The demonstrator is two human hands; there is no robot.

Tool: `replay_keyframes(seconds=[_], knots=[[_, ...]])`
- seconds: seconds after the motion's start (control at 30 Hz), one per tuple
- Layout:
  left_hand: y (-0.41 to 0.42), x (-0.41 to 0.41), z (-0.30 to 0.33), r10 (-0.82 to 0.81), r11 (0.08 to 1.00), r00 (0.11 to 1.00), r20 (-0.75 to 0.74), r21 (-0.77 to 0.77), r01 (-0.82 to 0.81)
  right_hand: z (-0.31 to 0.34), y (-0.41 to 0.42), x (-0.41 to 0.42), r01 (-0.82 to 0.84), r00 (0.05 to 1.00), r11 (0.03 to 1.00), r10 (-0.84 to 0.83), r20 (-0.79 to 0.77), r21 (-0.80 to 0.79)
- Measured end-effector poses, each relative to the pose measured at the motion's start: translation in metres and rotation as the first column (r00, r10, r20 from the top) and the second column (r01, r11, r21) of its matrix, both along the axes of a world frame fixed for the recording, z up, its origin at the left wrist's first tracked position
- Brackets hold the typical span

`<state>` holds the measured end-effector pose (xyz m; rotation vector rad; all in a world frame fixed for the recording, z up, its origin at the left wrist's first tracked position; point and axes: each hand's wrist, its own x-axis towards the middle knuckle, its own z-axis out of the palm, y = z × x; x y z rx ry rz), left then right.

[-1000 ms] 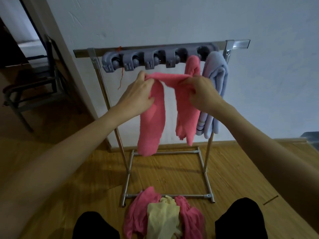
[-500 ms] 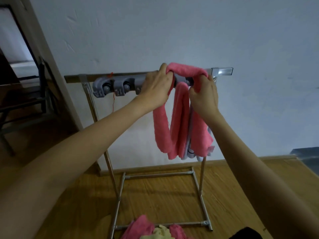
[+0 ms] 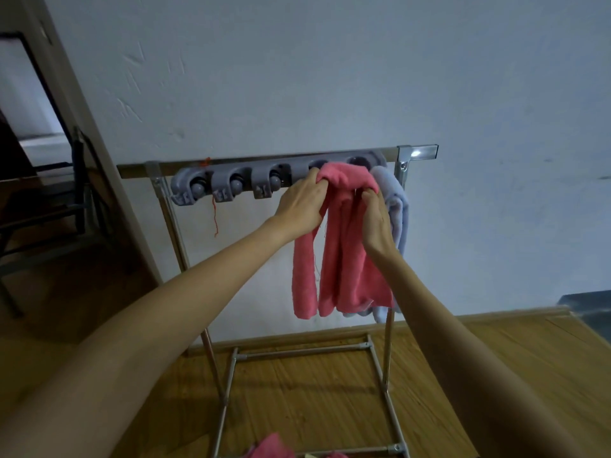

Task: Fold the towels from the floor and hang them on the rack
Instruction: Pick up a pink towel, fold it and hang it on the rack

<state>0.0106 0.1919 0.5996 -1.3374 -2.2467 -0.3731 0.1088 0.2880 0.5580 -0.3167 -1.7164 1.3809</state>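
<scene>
A pink towel (image 3: 344,246) is gripped at its folded top by the left hand (image 3: 302,206) and pinched just beside it by the right hand (image 3: 377,223); the fold is held against the grey clip strip (image 3: 231,185) of the metal rack (image 3: 386,352), with the ends hanging below both hands. Just right of the right hand, a pale blue towel (image 3: 395,206) is hung from the same strip. No readable writing or brand is seen. More pink cloth (image 3: 269,447) is seen on the wooden floor (image 3: 330,401), well below the hands.
</scene>
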Motion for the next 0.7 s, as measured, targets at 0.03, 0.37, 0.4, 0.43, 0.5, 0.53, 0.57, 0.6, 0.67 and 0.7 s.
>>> replay_keyframes(seconds=[0.03, 0.37, 0.4, 0.43, 0.5, 0.53, 0.57, 0.6, 0.67, 0.7], knots=[[0.001, -0.002, -0.004, -0.005, 1.0, 1.0, 0.001, -0.002, 0.005, -0.003, 0.003, 0.001, -0.013, 1.0, 1.0, 0.013, 0.006, -0.028], [-0.004, -0.014, -0.059, -0.232, 0.961, 0.958, 0.17, 0.193, 0.198, -0.036, 0.025, 0.009, -0.139, 0.986, 0.989, 0.142, 0.092, -0.043], [-0.004, -0.013, -0.064, -0.263, 0.944, 0.938, 0.225, 0.263, 0.201, -0.04, 0.025, 0.01, -0.154, 0.983, 0.988, 0.152, 0.104, 0.01], [-0.003, -0.012, -0.069, -0.282, 0.928, 0.921, 0.268, 0.321, 0.19, -0.044, 0.026, 0.011, -0.165, 0.98, 0.985, 0.157, 0.119, 0.056], [-0.002, -0.009, -0.079, -0.294, 0.908, 0.895, 0.335, 0.389, 0.153, -0.048, 0.029, 0.013, -0.173, 0.978, 0.979, 0.157, 0.14, 0.11], [-0.001, -0.007, -0.084, -0.3, 0.903, 0.877, 0.376, 0.408, 0.134, -0.05, 0.031, 0.015, -0.167, 0.978, 0.978, 0.148, 0.15, 0.128], [-0.001, -0.004, -0.087, -0.304, 0.902, 0.851, 0.428, 0.416, 0.113, -0.052, 0.032, 0.015, -0.167, 0.976, 0.975, 0.143, 0.163, 0.145], [0.0, -0.003, -0.091, -0.304, 0.905, 0.816, 0.491, 0.415, 0.088, -0.054, 0.033, 0.016, -0.173, 0.973, 0.971, 0.143, 0.179, 0.165], [0.002, -0.004, -0.1, -0.292, 0.922, 0.747, 0.597, 0.383, 0.054, -0.058, 0.034, 0.016, -0.189, 0.967, 0.961, 0.147, 0.208, 0.2], [0.002, -0.007, -0.106, -0.281, 0.933, 0.724, 0.63, 0.355, 0.054, -0.06, 0.035, 0.015, -0.196, 0.965, 0.958, 0.15, 0.217, 0.209]])
